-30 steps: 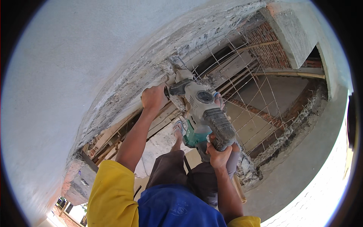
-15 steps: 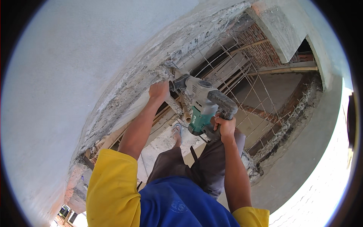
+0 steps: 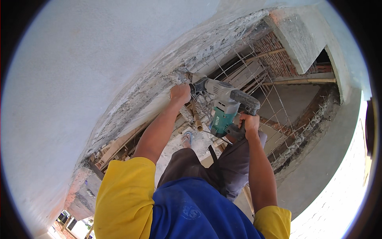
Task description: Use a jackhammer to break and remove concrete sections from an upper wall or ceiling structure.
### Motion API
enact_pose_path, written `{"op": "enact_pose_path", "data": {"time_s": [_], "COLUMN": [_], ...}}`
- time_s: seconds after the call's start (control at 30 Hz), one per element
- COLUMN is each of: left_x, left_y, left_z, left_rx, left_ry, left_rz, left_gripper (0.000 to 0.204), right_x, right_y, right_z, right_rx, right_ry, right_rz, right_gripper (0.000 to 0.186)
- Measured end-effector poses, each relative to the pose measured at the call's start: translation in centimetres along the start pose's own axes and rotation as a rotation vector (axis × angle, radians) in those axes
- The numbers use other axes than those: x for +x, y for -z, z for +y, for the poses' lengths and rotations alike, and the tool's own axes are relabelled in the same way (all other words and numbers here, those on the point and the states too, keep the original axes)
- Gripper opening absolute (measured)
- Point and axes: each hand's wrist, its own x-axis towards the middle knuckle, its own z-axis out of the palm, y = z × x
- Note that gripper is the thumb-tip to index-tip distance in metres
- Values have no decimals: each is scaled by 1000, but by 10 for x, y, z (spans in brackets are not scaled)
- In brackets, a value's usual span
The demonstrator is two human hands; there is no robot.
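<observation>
Both hands carry a grey and green demolition hammer (image 3: 225, 113). My left hand (image 3: 181, 93) is closed around its black side handle, near the front end. At the back, my right hand (image 3: 250, 123) wraps the dark rear grip. The tool's nose points up and left to the rough broken edge of a concrete slab (image 3: 159, 81); whether the bit touches it I cannot make out, as the tip is small and blends with the rubble. A dark cord runs from beneath the tool's rear grip.
An opening with exposed rebar mesh (image 3: 274, 93) lies ahead and to the right. Bamboo poles (image 3: 197, 119) and planks show below, beside my sandalled foot (image 3: 188, 139). A brick wall (image 3: 270, 49) and concrete block (image 3: 300, 44) stand beyond. Jagged concrete (image 3: 314, 123) edges the right.
The hammer and both hands appear slightly farther right and lower in the picture. Most of the scene has shifted a little too, so my view has moved. Both grips stay the same.
</observation>
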Motion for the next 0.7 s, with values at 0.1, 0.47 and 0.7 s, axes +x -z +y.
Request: {"op": "enact_pose_path", "data": {"time_s": [0.1, 0.47, 0.7], "left_x": [-5, -4, 2], "left_y": [-6, -4, -4], "left_z": [3, 2, 7], "left_rx": [-38, -4, -7], "left_ry": [33, 61, 102], "left_rz": [69, 17, 68], "left_gripper": [29, 25, 23], "right_x": [4, 9, 31], "right_y": [-3, -7, -17], "right_z": [-2, -5, -15], "right_rx": [-31, -83, -64], "right_ry": [2, 48, 111], "right_rz": [7, 54, -47], "right_gripper": [16, 6, 4]}}
